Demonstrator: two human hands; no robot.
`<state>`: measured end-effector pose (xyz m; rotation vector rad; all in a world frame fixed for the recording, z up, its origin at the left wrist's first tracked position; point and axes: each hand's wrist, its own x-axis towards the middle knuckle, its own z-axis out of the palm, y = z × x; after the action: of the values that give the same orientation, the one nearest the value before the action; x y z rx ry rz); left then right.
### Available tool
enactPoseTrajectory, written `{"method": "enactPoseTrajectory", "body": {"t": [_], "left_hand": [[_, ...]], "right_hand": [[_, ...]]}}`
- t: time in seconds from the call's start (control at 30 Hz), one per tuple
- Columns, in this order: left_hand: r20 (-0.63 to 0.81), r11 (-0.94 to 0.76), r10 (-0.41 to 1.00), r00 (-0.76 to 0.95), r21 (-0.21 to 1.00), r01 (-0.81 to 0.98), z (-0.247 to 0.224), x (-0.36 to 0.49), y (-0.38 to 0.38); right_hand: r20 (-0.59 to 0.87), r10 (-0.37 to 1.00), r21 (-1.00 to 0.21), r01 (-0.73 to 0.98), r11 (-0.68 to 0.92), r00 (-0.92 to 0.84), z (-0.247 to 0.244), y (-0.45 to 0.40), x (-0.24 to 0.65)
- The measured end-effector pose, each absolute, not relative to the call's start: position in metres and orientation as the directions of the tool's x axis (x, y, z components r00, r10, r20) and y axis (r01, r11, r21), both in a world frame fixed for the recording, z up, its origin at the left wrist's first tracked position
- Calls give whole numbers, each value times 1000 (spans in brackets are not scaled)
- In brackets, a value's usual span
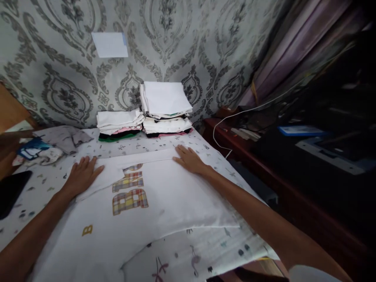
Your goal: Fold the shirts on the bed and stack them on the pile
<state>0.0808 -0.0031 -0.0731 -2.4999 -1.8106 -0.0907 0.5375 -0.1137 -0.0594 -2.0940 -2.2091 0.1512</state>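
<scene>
A white T-shirt [173,192] with plaid letters and a small yellow B lies spread before me, its far edge folded over. My left hand [82,176] rests flat on the folded part at the left, fingers stretched out. On the far right of the same fold, my right hand [189,158] presses down with its fingers spread. Neither hand grips the cloth. Part of the plaid lettering is hidden under the fold.
Two stacks of folded clothes, a lower one [119,123] and a taller one [167,98], stand against the wall. Crumpled clothes [63,139] and a black phone [14,192] lie left. At right, a dark red desk [282,188] holds a white cable [252,109].
</scene>
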Motion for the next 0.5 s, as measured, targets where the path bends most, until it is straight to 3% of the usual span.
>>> {"method": "enactPoseTrajectory", "body": {"t": [0.3, 0.5], "left_hand": [[-9, -208, 978, 208, -40, 977, -52, 94, -22], [-35, -138, 989, 142, 114, 984, -45, 78, -25]], "right_hand": [[13, 994, -89, 990, -107, 109, -63, -119, 532], [164, 983, -113, 992, -64, 82, -65, -142, 552]]}}
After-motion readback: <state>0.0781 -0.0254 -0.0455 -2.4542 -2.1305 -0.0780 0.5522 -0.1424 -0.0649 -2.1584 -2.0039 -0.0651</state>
